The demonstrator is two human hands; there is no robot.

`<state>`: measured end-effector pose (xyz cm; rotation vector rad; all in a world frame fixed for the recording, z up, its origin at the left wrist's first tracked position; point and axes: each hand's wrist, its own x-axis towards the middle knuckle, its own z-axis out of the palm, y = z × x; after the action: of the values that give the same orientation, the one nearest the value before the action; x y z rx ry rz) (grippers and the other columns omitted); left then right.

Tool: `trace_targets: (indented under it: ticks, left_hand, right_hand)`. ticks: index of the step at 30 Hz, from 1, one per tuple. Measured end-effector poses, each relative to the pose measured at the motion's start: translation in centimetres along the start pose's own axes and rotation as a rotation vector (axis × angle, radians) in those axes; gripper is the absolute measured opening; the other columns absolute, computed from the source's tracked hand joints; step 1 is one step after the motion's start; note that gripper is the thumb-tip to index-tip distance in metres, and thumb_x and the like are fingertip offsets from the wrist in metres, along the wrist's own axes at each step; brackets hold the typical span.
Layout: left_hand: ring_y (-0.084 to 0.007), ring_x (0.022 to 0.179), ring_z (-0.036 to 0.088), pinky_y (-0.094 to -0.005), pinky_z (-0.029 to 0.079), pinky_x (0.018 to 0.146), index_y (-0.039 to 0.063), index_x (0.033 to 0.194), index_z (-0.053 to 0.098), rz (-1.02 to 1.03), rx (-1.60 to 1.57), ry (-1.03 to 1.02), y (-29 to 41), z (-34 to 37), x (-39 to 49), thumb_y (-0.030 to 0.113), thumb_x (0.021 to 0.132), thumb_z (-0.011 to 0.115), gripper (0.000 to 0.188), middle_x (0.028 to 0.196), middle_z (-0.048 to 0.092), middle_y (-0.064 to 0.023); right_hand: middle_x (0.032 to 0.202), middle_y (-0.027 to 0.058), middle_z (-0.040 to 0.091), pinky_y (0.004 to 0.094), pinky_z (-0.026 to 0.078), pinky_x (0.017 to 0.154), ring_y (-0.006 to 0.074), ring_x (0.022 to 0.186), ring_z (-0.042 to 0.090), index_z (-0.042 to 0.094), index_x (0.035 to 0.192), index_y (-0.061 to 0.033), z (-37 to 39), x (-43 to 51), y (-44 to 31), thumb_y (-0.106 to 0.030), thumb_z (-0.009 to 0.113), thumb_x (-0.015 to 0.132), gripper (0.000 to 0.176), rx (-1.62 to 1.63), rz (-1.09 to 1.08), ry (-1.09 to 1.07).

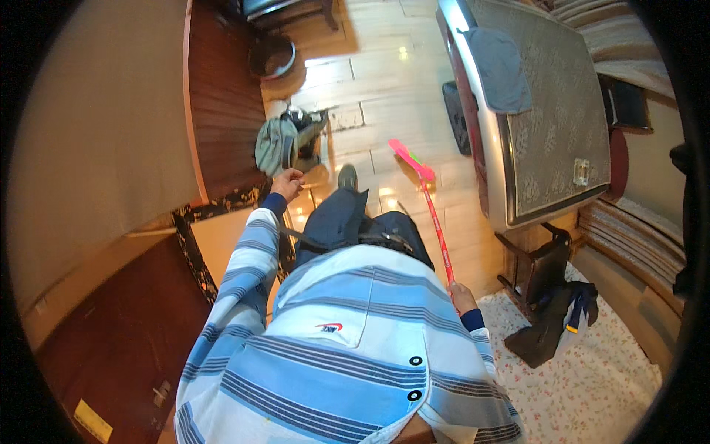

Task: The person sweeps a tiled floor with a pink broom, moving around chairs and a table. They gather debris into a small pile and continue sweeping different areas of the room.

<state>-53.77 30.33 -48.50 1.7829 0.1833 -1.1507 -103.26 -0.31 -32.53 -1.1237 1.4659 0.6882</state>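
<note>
My right hand (463, 297) is closed around the red patterned handle of a broom (438, 225), low at my right side. The broom's bright pink head (410, 159) points forward over the tiled floor; whether it touches the floor I cannot tell. My left hand (288, 184) hangs at my left with the fingers loosely curled, and nothing shows in it. Just beyond that hand a grey-green bag (276, 145) lies against the dark wooden panel, with dark and pale items beside it. One shoe (348, 177) of mine shows on the floor.
A table with a patterned cover (560, 122) stands at the right, a grey cloth (499, 69) on its edge. Near it are a dark wooden chair (546, 266) and dark clothing (541, 333) on floral fabric. A round bin (273, 56) stands by the dark panel (224, 105) ahead left.
</note>
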Motion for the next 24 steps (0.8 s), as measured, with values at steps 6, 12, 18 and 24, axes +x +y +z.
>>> trace_targets:
  ticks: [6,12,18,24]
  left_hand:
    - [-0.016,0.071,0.06,-0.0281,0.048,0.058,0.003,0.108,0.054,0.079,-0.09,-0.029,10.5,0.4,6.0,0.004,0.085,0.047,0.024,0.089,0.063,-0.0069]
    - [-0.0158,0.068,0.06,-0.0294,0.047,0.055,0.003,0.105,0.054,0.034,0.006,-0.099,11.1,0.8,11.6,0.004,0.084,0.048,0.021,0.084,0.062,-0.0049]
    - [-0.0188,0.059,0.061,-0.031,0.048,0.052,0.001,0.091,0.06,-0.194,0.072,0.024,6.4,-1.6,13.6,0.004,0.079,0.051,0.015,0.072,0.063,-0.01]
    - [-0.0196,0.062,0.061,-0.0317,0.051,0.056,0.0,0.091,0.058,-0.242,0.044,0.119,9.1,-2.6,9.9,0.001,0.08,0.05,0.014,0.072,0.062,-0.0081]
  right_hand:
    - [0.059,0.003,0.044,0.0261,0.032,0.033,0.0102,0.037,0.037,0.049,0.098,-0.0103,2.5,1.6,-15.0,-0.036,0.041,0.094,0.027,0.19,-0.004,-0.062]
    - [0.061,0.0025,0.043,0.0253,0.033,0.035,0.0094,0.039,0.036,0.047,0.102,-0.0091,2.9,4.8,-26.7,-0.032,0.039,0.097,0.025,0.182,-0.163,-0.099]
    - [0.06,0.0018,0.047,0.025,0.032,0.035,0.0091,0.04,0.039,0.05,0.101,-0.0071,2.0,11.1,-39.3,-0.028,0.042,0.095,0.024,0.088,-0.275,-0.116]
    - [0.056,0.0039,0.048,0.0287,0.036,0.035,0.0131,0.038,0.043,0.048,0.083,-0.0053,0.4,16.5,-51.3,-0.022,0.041,0.093,0.02,0.168,-0.288,-0.185]
